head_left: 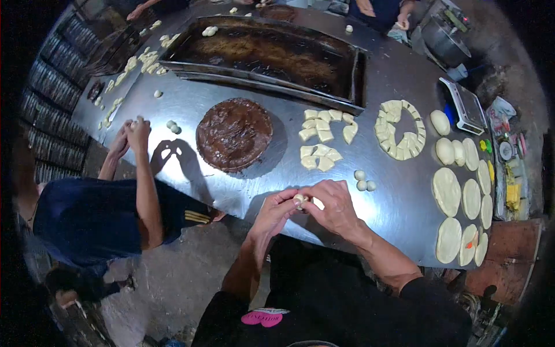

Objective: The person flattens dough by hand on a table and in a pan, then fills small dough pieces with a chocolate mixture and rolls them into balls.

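Observation:
Near the table's front edge, a small dough ball (pixel 299 200) is pinched between my two hands. The fingertips of my left hand (pixel 275 213) close on it from the left, and those of my right hand (pixel 334 207) press it from the right. Fingers partly cover the ball. Just beyond my right hand, a cluster of finished dough balls (pixel 362 185) rests on the metal table (pixel 289 139). Cut dough pieces (pixel 317 157) lie farther off, with a ring of cut dough (pixel 381 130) to their right. A round mound of dark brown filling (pixel 234 134) sits ahead on the left.
Large black baking trays (pixel 266 84) are stacked at the back. Flattened dough ovals (pixel 447 192) lie at right, near a scale (pixel 469 110). At left a co-worker (pixel 115 214) handles dough; another person (pixel 378 11) stands across the table.

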The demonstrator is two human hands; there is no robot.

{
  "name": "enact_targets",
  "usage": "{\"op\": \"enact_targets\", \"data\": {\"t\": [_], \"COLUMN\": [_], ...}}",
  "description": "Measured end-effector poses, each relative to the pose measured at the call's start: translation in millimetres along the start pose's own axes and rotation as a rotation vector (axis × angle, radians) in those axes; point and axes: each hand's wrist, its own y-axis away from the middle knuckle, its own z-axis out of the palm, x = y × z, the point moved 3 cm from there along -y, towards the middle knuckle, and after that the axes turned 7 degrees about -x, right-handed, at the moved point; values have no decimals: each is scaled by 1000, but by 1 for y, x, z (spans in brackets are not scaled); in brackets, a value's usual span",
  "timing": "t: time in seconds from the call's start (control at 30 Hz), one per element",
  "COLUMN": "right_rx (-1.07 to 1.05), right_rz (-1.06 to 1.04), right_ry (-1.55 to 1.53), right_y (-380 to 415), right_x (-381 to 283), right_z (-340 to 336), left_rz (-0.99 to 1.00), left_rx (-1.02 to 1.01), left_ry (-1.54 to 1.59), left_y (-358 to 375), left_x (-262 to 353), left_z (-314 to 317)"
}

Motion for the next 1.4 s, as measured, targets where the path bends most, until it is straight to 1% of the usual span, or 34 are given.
{"op": "enact_targets", "data": {"t": [0.03, 0.13, 0.17, 0.2, 0.27, 0.3, 0.33, 0.4, 0.43, 0.47, 0.5, 0.53, 0.57, 0.6, 0.67, 0.7, 0.73, 0.77, 0.8, 0.83, 0.9, 0.93, 0.97, 1.0, 1.03, 1.07, 1.13, 1.17, 1.2, 1.23, 1.27, 1.33, 1.37, 1.4], "right_rx": [-4, 30, 112, 123, 244, 266, 273, 233, 232, 231, 231, 215, 205, 216, 150, 77, 83, 120, 154, 286, 222, 188, 186, 196, 222, 238, 514, 491, 386, 305, 218, 218, -17, 323], "right_rz": [-25, 16, 18, 35, 37, 73, 95, 191, 308, 405, 428, 390, 350, 361, 356, 425, 425, 504, 578, 463, 278, 217, 76, 79, 245, 424, 416, 365, 351, 269, 189, 215, 304, 502], "right_ry": [-12, 94, 144, 154, 188, 213, 220, 321, 375, 437, 441, 470, 497, 495, 600, 519, 508, 369, 231, 177, 128, 115, 152, 222, 312, 393, 267, 141, 71, 28, -8, 72, 133, 273], "right_y": [6, 32, 45, 54, 77, 96, 116, 158, 197, 221, 242, 259, 272, 278, 286, 286, 277, 265, 251, 237, 242, 263, 283, 292, 280, 270, 219, 207, 212, 227, 248, 285, 293, 267], "right_x": [9, 26, 27, 28, 29, 43, 60, 100, 133, 160, 168, 170, 173, 172, 159, 165, 165, 166, 169, 168, 185, 196, 212, 230, 243, 255, 257, 249, 240, 225, 219, 238, 266, 242], "right_z": [4, 6, 3, -3, -23, -24, -28, -37, -45, -48, -47, -46, -44, -49, -56, -57, -63, -69, -72, -68, -43, -31, -37, -48, -56, -62, -57, -45, -25, -19, -20, -40, -48, -74], "left_rz": [-65, -110, -138, -152, -57, -78, -170, -258, -269, -229, -281, -330, -339, -332, -199, -205, -230, -254, -254, -221, -151, -135, -132, -127, -84, -93, -134, -139, -194, -235, -228, -235, -237, -209], "left_rx": [-9, -16, 32, 15, 151, 177, 244, 97, 102, 72, 52, 34, 22, 67, 98, 102, 176, 251, 256, 300, 372, 381, 427, 477, 470, 475, 446, 457, 393, 319, 323, 335, 339, 347], "left_ry": [-42, -128, -112, -115, -48, -50, 2, 34, -117, -312, -285, -260, -326, -424, -466, -477, -510, -541, -547, -500, -436, -452, -524, -585, -630, -587, -577, -577, -604, -633, -653, -720, -714, -751], "left_y": [-4, -17, -22, -27, -35, -40, -43, -48, -52, -51, -48, -45, -40, -35, -17, -11, -5, 1, 4, 11, 25, 34, 42, 47, 52, 54, 40, 40, 33, 21, 20, 20, 17, 12], "left_x": [0, -9, -16, -29, -61, -85, -106, -147, -176, -184, -189, -190, -188, -188, -179, -177, -175, -174, -174, -174, -169, -162, -153, -149, -148, -151, -154, -157, -157, -153, -144, -138, -137, -133], "left_z": [4, 19, 27, 37, 55, 65, 87, 110, 126, 127, 126, 124, 122, 114, 102, 96, 86, 79, 78, 78, 75, 71, 65, 60, 53, 43, 50, 55, 58, 60, 70, 56, 54, 52]}}
